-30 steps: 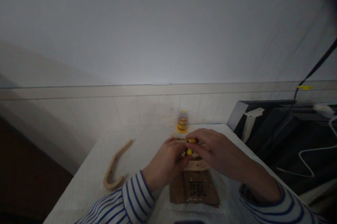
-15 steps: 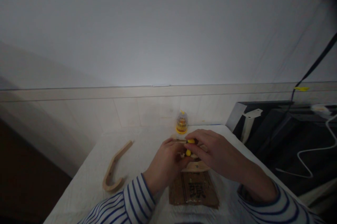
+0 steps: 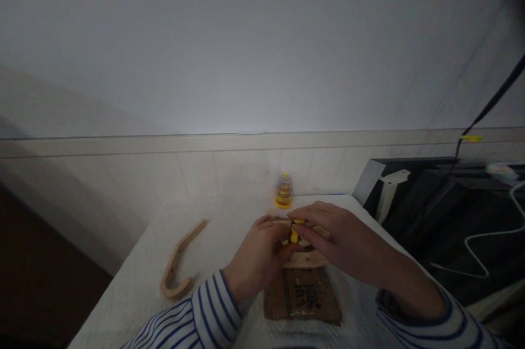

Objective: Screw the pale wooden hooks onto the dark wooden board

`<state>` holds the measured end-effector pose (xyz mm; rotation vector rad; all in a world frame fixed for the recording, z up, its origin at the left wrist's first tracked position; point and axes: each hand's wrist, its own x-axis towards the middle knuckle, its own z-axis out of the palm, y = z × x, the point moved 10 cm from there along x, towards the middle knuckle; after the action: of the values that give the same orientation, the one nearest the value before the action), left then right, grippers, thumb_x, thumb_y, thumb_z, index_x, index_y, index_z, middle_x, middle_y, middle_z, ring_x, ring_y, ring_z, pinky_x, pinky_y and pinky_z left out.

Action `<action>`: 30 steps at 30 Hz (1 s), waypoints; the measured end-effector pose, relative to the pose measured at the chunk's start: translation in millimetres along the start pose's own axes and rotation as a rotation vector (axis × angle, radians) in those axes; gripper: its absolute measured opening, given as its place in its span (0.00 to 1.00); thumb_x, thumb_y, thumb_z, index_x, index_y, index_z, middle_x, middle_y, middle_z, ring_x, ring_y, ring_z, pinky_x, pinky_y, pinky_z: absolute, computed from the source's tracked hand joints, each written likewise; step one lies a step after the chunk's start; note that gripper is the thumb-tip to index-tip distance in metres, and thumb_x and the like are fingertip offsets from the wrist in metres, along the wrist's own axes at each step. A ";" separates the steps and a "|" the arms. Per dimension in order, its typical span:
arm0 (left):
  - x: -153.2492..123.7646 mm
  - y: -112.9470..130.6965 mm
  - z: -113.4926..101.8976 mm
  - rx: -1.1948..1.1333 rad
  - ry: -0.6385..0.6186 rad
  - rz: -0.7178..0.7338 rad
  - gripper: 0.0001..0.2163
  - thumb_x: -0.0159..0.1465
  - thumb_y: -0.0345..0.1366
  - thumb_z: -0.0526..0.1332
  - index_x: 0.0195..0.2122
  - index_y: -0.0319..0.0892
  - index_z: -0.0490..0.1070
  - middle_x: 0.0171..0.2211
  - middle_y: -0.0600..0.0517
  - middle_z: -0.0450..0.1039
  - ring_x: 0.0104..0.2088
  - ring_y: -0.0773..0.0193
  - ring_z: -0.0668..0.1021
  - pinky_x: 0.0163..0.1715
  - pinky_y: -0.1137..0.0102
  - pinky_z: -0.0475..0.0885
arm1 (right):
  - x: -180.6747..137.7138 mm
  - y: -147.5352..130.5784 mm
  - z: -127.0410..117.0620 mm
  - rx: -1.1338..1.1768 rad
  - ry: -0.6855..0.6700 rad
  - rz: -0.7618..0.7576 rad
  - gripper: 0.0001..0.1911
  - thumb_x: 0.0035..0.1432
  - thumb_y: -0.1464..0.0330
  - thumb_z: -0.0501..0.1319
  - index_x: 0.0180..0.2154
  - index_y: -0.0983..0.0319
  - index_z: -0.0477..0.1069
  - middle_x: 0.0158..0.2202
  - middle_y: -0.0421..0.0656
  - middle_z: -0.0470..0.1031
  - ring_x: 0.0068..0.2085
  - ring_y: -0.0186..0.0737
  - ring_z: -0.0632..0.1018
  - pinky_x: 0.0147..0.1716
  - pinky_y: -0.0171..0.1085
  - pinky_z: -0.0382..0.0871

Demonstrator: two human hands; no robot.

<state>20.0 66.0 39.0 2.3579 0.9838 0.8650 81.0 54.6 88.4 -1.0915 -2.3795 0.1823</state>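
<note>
My right hand pinches a small yellow-handled tool, held upright over a flat wooden piece. My left hand is closed around the left side of that wooden piece, steadying it. Both hands meet at the middle of the white table. The wooden piece lies on the far end of a brown cardboard sheet with dark print. Most of the tool and the wooden piece is hidden under my fingers.
A curved wooden hook-shaped part lies to the left. A small clear and yellow domed container stands at the table's far edge by the wall. To the right are dark furniture, a white bracket and a white cable.
My right hand's fingers have shifted slightly around the yellow tool, as in a twisting motion. The left hand and the wooden piece stay where they were.
</note>
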 end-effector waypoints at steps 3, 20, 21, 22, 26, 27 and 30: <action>0.0 4.8 -1.3 -0.019 -0.013 0.030 0.05 0.60 0.28 0.61 0.37 0.43 0.71 0.41 0.53 0.75 0.45 0.63 0.74 0.51 0.67 0.61 | 0.3 0.9 0.7 -0.018 0.002 -0.005 0.12 0.61 0.69 0.55 0.45 0.58 0.72 0.40 0.42 0.77 0.42 0.39 0.75 0.43 0.41 0.67; -1.0 9.3 2.4 -0.037 -0.078 0.089 0.08 0.62 0.24 0.55 0.39 0.41 0.70 0.45 0.50 0.73 0.49 0.62 0.71 0.56 0.64 0.59 | 1.1 2.6 1.8 -0.078 0.018 0.010 0.09 0.61 0.66 0.55 0.39 0.60 0.72 0.37 0.43 0.77 0.39 0.40 0.75 0.39 0.40 0.67; -1.0 9.2 2.5 -0.038 -0.076 0.089 0.09 0.62 0.24 0.55 0.39 0.41 0.70 0.44 0.50 0.73 0.49 0.62 0.71 0.56 0.64 0.59 | 1.0 2.9 1.7 -0.070 0.023 0.007 0.09 0.61 0.66 0.55 0.40 0.60 0.72 0.37 0.42 0.76 0.39 0.40 0.75 0.39 0.40 0.67; -0.9 8.9 2.2 -0.039 -0.070 0.085 0.09 0.61 0.24 0.55 0.39 0.41 0.70 0.44 0.50 0.73 0.49 0.62 0.72 0.55 0.64 0.59 | 0.8 3.2 1.4 -0.065 0.029 0.005 0.09 0.61 0.66 0.55 0.40 0.59 0.72 0.37 0.42 0.76 0.39 0.39 0.75 0.39 0.39 0.67; 0.2 7.7 -0.2 -0.031 -0.036 0.058 0.11 0.58 0.23 0.58 0.40 0.42 0.71 0.43 0.52 0.74 0.47 0.62 0.72 0.54 0.65 0.61 | 0.9 2.2 0.0 -0.068 0.046 -0.003 0.09 0.61 0.66 0.54 0.39 0.59 0.72 0.36 0.42 0.77 0.38 0.39 0.75 0.38 0.39 0.68; 0.5 7.0 -0.8 -0.025 -0.028 0.047 0.11 0.58 0.23 0.59 0.39 0.42 0.71 0.43 0.52 0.74 0.46 0.63 0.73 0.53 0.65 0.61 | 1.1 1.5 -0.3 -0.072 0.048 -0.005 0.10 0.61 0.65 0.54 0.39 0.59 0.72 0.36 0.42 0.77 0.38 0.39 0.75 0.38 0.39 0.68; 0.8 3.0 -2.8 -0.012 0.001 0.003 0.08 0.57 0.27 0.62 0.38 0.43 0.72 0.40 0.54 0.76 0.43 0.62 0.75 0.53 0.64 0.61 | 1.8 0.2 -1.3 -0.079 0.054 -0.007 0.10 0.61 0.65 0.54 0.38 0.60 0.72 0.36 0.43 0.77 0.38 0.39 0.75 0.38 0.40 0.68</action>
<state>19.9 65.1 43.0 2.3497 0.9735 0.8705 80.9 55.9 90.1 -1.1106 -2.3596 0.0560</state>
